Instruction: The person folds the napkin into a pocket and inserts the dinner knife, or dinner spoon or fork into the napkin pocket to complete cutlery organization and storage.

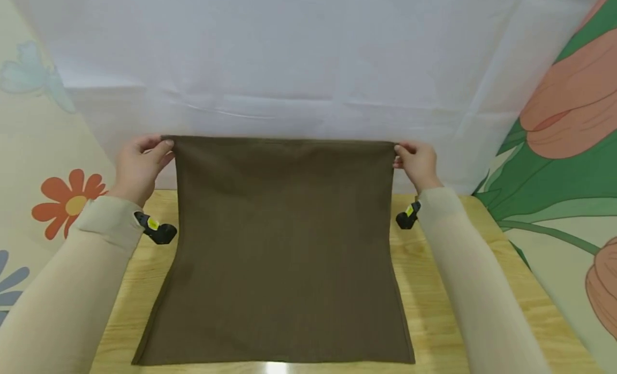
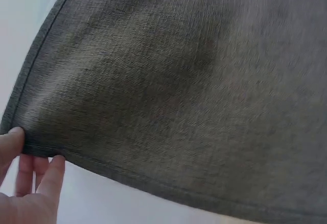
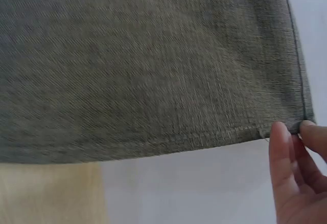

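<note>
A dark brown hemmed cloth (image 1: 284, 245) hangs stretched between the two hands in the head view, its far edge raised and nearly straight. My left hand (image 1: 140, 162) pinches the far left corner between thumb and fingers. At the far right corner, my right hand (image 1: 416, 161) pinches the cloth the same way. The near edge reaches down to the front of the wooden table. In the left wrist view the left thumb and fingertips grip the hem of the cloth (image 2: 168, 91). A loose thread shows by the right fingertips at the cloth's hem (image 3: 204, 137) in the right wrist view.
The wooden table (image 1: 434, 283) lies under the cloth. A white sheet (image 1: 308, 58) hangs behind it. Walls with painted flowers (image 1: 72, 202) stand on both sides. A small black device (image 1: 161, 232) sits at the left wrist, and another black device (image 1: 408, 216) at the right.
</note>
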Demonstrator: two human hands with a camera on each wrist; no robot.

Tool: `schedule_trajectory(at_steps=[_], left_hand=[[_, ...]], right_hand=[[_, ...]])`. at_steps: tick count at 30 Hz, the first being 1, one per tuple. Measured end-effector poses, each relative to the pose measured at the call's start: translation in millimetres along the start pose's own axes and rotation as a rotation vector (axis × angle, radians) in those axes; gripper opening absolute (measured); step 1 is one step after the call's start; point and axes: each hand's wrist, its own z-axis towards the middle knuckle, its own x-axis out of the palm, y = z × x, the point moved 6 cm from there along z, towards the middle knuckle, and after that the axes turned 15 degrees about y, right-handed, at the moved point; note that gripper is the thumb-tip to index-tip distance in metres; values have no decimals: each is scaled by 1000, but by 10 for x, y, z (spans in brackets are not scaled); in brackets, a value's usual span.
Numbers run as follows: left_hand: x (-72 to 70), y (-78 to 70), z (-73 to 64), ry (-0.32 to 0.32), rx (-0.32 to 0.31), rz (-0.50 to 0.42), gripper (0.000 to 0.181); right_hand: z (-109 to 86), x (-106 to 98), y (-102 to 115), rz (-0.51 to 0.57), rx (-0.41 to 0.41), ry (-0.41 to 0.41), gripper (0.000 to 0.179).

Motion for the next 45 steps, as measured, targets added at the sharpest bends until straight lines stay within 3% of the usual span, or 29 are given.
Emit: schedule_trajectory(at_steps=[4, 9, 12, 14, 20, 23, 28, 31, 35, 39, 41, 45], left_hand=[[13, -116, 18, -31, 51, -148, 9], [6, -189, 23, -50, 87, -139, 8], [-21, -181, 8, -36, 85, -68, 6], [-48, -163, -6, -6, 57, 48, 7], [-152, -111, -87, 167, -48, 611, 38], [-192, -76, -147, 259, -71, 724, 47], [-239, -39, -251, 337, -101, 788, 47], [-266, -22, -301, 363, -113, 751, 46], [-250, 8, -401, 394, -104, 599, 38], [-226, 20, -519, 427, -83, 442, 30], [-214, 21, -556, 436, -70, 351, 27], [-184, 18, -609, 487, -19, 32, 23]], right_hand=[[19, -76, 118, 134, -83, -22, 34], [14, -136, 173, 248, -163, -8, 32], [-21, -152, 154, 268, -178, 29, 30], [-58, -161, 115, 260, -159, 75, 30], [-224, -178, -69, 63, -22, 241, 44], [-327, -168, -129, -31, 9, 325, 47], [-443, -116, -203, 37, 20, 436, 43], [-516, -87, -241, 169, 12, 476, 35], [-675, -84, -254, 307, -9, 534, 18], [-833, -84, -228, 365, -1, 571, 27], [-894, -84, -219, 377, 28, 559, 30], [-1003, -74, -218, 427, 99, 525, 26]])
